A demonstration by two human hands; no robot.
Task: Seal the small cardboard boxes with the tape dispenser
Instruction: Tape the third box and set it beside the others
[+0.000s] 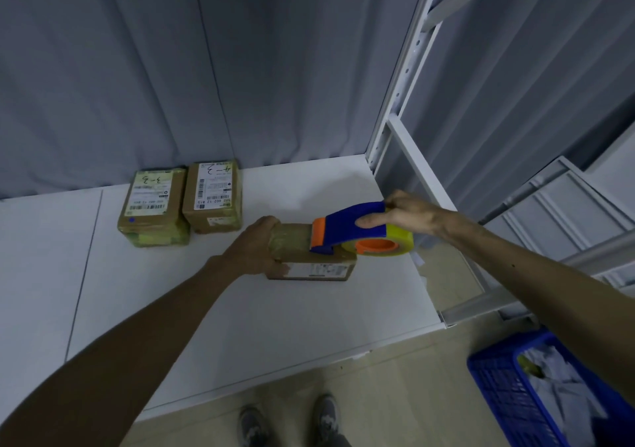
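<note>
A small cardboard box lies on the white table near its right side, a printed label on its front face. My left hand grips the box's left end. My right hand holds a blue and orange tape dispenser with a yellowish tape roll. The dispenser's orange tip rests on the top of the box, where clear tape shows. Two more taped boxes, marked 3-3 and 4-3, sit side by side at the back of the table.
A grey curtain hangs behind the table. A white metal shelf frame stands at the right. A blue plastic crate holding crumpled paper sits on the floor at the lower right. My shoes show below the table's edge.
</note>
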